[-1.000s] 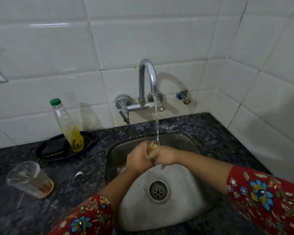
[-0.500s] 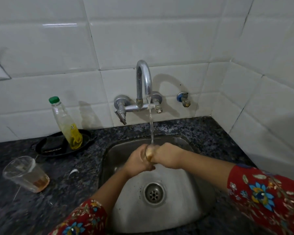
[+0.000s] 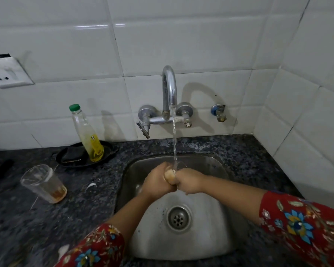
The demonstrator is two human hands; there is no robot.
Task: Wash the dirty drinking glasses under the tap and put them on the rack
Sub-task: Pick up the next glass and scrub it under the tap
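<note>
A clear drinking glass (image 3: 171, 173) with brownish liquid in it is held over the steel sink (image 3: 210, 228), under the water running from the chrome tap (image 3: 169, 89). My left hand (image 3: 157, 182) and my right hand (image 3: 189, 181) both wrap around the glass and hide most of it; only its rim and a strip between the hands show. A second dirty glass (image 3: 43, 183) with a brown residue at the bottom stands on the dark counter at the left. No rack is in view.
A green-capped bottle of yellow liquid (image 3: 87, 133) stands in a black dish (image 3: 108, 151) behind the sink's left corner. A wall socket (image 3: 7, 73) sits at the far left. White tiled walls meet in a corner at the right. The drain (image 3: 178, 218) lies below my hands.
The hands stay together on the glass under the stream. The view has shifted so that the sink and tap sit lower and more to the left, and the wall socket has come into view.
</note>
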